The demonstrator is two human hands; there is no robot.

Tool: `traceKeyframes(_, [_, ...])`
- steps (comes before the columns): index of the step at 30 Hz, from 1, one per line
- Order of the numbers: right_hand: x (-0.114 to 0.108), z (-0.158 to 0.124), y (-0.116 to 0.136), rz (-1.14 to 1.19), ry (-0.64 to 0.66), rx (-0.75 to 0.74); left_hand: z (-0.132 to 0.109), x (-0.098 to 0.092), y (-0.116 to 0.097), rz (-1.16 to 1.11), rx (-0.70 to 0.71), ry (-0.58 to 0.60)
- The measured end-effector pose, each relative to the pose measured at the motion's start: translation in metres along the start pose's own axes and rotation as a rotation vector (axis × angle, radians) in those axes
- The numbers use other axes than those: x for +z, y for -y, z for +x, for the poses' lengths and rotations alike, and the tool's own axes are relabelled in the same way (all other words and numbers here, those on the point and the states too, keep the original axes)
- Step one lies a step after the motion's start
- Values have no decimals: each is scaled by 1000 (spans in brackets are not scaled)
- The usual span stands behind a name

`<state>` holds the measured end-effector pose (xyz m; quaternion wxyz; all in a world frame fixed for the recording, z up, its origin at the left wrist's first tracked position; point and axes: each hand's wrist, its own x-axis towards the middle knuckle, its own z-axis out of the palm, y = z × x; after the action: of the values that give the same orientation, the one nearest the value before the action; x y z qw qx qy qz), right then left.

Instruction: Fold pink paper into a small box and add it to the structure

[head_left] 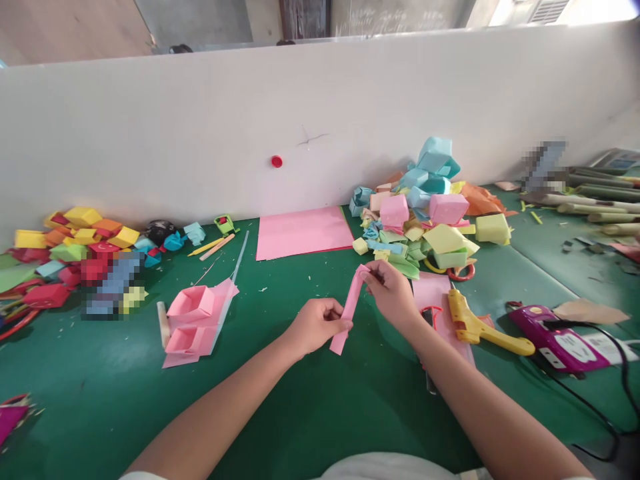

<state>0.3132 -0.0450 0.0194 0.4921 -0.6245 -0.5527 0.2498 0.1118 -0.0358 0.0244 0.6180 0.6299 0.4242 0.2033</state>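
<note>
Between my two hands a narrow pink paper strip [352, 298] is held at a slant above the green table. My left hand [320, 325] pinches its lower part, with a short end sticking out below the fingers. My right hand [391, 291] grips the upper end, where the strip bends over toward the fingers. Left of my hands, two open pink paper boxes [191, 303] rest on pink paper beside a clear ruler-like strip [231, 290]. A stack of pink paper sheets [305, 232] lies at the back against the white board.
A heap of pastel paper boxes [435, 207] stands back right, and bright paper cubes [83, 233] lie at the left. On the right are a yellow glue gun [480, 327], a purple power strip [560, 340] and black cables [623, 373]. A white board [200, 133] borders the table's back.
</note>
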Motion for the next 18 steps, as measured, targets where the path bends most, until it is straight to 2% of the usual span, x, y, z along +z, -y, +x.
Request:
traceKeyframes(6, [-1,1,0,-82,-6,-24,-4,5,-7,-52,-105,50])
traceKeyframes(9, [0,-1,0,-134,9,-36,-5,1,-9,9,-127,61])
traceKeyframes(13, [2,-1,0,-207,54,-63,-7,-7,-11,363,-36,37])
traceKeyframes(16, [6,-2,-3,-270,94,-114,-8,-10,-11,625,54,-71])
traceKeyframes(18, [10,-4,-5,-313,127,-153,-6,-10,-9,712,104,-142])
